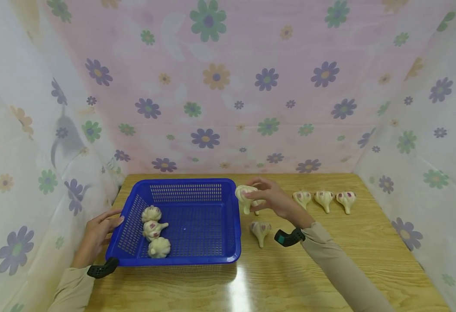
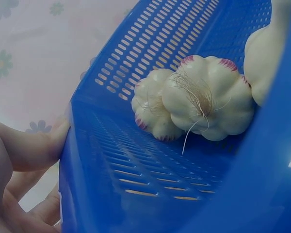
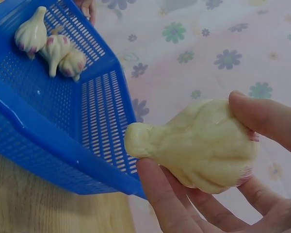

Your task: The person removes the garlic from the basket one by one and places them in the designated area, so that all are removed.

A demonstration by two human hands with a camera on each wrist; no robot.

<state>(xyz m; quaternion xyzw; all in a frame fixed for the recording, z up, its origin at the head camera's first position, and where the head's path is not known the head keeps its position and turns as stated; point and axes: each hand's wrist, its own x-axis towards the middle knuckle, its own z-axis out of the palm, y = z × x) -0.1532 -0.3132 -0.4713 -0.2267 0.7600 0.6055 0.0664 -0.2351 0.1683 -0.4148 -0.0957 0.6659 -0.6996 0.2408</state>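
Note:
My right hand (image 1: pixel 270 197) grips a garlic bulb (image 1: pixel 244 195) above the table, beside the right rim of the blue basket (image 1: pixel 233 255). In the right wrist view thumb and fingers wrap the bulb (image 3: pixel 208 145), its stem pointing left toward the basket. At the basket's left side, my left hand (image 1: pixel 99 229) touches the rim. Its thumb (image 2: pixel 43 145) lies against the rim edge in the left wrist view, with the other fingers along the outside. Three garlic bulbs sit in a row along the basket's left inner side, the middle one (image 1: pixel 152 229) lying sideways.
Three bulbs, including one at the far right (image 1: pixel 346 200), line the table's back right. Another bulb (image 1: pixel 260 232) lies right of the basket, and one more is partly hidden behind my right hand. Flowered cloth (image 1: pixel 243 86) encloses the wooden table (image 1: pixel 329 260) at back and sides.

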